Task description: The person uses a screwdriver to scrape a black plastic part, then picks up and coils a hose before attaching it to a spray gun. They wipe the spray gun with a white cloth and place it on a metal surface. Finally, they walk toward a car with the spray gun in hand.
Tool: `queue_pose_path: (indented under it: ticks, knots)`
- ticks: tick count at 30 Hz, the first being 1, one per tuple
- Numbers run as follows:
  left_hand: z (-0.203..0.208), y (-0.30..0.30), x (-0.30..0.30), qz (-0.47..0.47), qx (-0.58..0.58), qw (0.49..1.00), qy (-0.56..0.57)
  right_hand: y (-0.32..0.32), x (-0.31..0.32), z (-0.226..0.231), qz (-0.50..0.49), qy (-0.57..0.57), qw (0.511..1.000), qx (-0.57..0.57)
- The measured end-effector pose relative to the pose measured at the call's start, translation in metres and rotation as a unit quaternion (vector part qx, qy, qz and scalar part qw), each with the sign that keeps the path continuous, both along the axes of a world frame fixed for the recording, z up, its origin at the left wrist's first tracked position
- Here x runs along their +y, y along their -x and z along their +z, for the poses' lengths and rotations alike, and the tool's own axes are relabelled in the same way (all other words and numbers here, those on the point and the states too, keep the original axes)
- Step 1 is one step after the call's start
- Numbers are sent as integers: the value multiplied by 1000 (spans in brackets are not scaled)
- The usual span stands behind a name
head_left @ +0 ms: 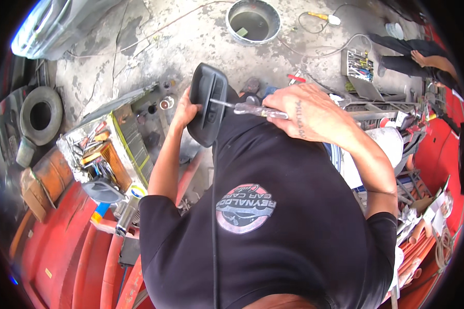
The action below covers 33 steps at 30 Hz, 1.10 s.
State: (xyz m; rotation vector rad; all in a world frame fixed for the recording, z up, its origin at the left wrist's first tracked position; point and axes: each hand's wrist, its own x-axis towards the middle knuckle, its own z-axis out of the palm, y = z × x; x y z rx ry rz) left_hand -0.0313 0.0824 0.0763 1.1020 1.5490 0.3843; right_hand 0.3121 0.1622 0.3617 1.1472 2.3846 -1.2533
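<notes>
My left hand (184, 109) grips the edge of an oblong black plastic housing (197, 126) with rounded ends and a recessed face, held upright in front of my chest. The fingers behind it are hidden. In my right hand (309, 112) is a screwdriver (252, 109) with a worn, mottled handle, held level and pointing left. Its thin metal shaft reaches the recess of the housing; whether the tip touches the plastic or sits in an opening, I cannot tell.
A round tub (278, 23) of dark water stands on the stained concrete floor ahead. To the left are a tool-laden metal cabinet (134, 147) and a tyre (58, 116). An open toolbox (367, 92) lies at far right, near another person's legs (397, 64).
</notes>
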Motion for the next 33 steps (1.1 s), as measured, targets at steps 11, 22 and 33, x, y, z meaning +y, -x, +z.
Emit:
queue_pose_path:
  ticks: [11, 22, 33]
  knots:
    - [-5, -21, 14, 2, -11, 991, -131, -7, -14, -6, -14, -98, 995, 27]
    - [14, -21, -3, 168, -198, 963, 70, -9, -8, -7, -13, -55, 998, -26]
    - [6, -10, -15, 225, -222, 942, 113, 1, -7, -8, -16, -63, 997, 35]
